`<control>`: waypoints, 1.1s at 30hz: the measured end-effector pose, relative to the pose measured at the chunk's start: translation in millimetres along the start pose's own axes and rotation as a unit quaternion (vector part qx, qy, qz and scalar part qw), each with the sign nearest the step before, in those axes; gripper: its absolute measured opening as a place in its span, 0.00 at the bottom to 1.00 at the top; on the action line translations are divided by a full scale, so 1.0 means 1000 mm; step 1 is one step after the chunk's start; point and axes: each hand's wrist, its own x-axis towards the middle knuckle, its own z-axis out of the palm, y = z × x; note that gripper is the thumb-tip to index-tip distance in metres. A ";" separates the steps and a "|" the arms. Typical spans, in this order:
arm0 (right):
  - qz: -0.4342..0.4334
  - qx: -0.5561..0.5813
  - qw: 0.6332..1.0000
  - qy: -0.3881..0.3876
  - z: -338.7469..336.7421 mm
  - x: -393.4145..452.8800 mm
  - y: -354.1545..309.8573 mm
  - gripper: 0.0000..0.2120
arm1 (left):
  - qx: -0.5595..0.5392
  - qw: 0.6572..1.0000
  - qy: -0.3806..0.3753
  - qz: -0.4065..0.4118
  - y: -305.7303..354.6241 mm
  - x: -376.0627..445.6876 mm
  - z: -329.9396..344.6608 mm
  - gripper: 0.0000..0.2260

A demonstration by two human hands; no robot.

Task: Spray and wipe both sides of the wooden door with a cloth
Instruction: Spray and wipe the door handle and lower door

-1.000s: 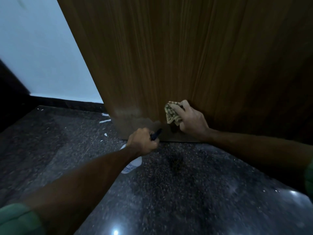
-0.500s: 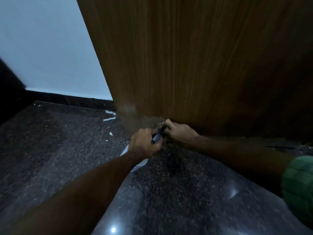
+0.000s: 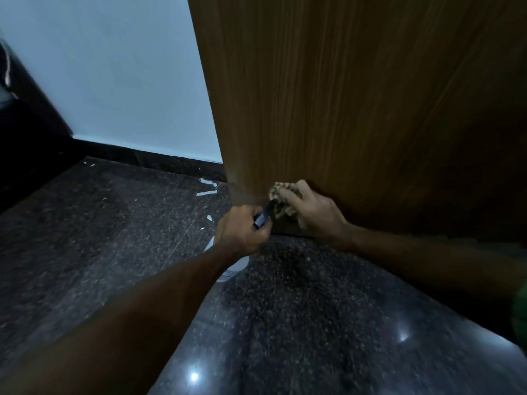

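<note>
Right hand [image 3: 316,215] fingers curled round bunched cloth [image 3: 281,195], pressing it on wooden door [image 3: 356,95] near bottom left corner. Left hand [image 3: 241,233] wrapped round spray bottle [image 3: 232,269], black nozzle [image 3: 263,215] aimed at cloth, just beside it. Below: dark speckled floor [image 3: 285,323], white scraps [image 3: 208,187] by wall [image 3: 114,67].

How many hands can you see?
2. The left hand grips the spray bottle just above the floor; the right hand presses the cloth against the bottom of the wooden door.
</note>
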 end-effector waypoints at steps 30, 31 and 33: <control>-0.075 -0.022 0.970 -0.230 0.040 0.041 -0.059 0.34 | 0.003 0.994 -0.009 -0.111 -0.058 -0.012 -0.021 0.19; -0.073 -0.016 0.971 -0.229 0.044 0.041 -0.063 0.34 | -0.005 0.995 -0.004 -0.101 -0.061 -0.014 -0.022 0.18; -0.053 0.017 0.985 -0.163 0.045 0.049 -0.069 0.36 | -0.024 0.996 0.005 -0.088 -0.065 -0.015 -0.022 0.16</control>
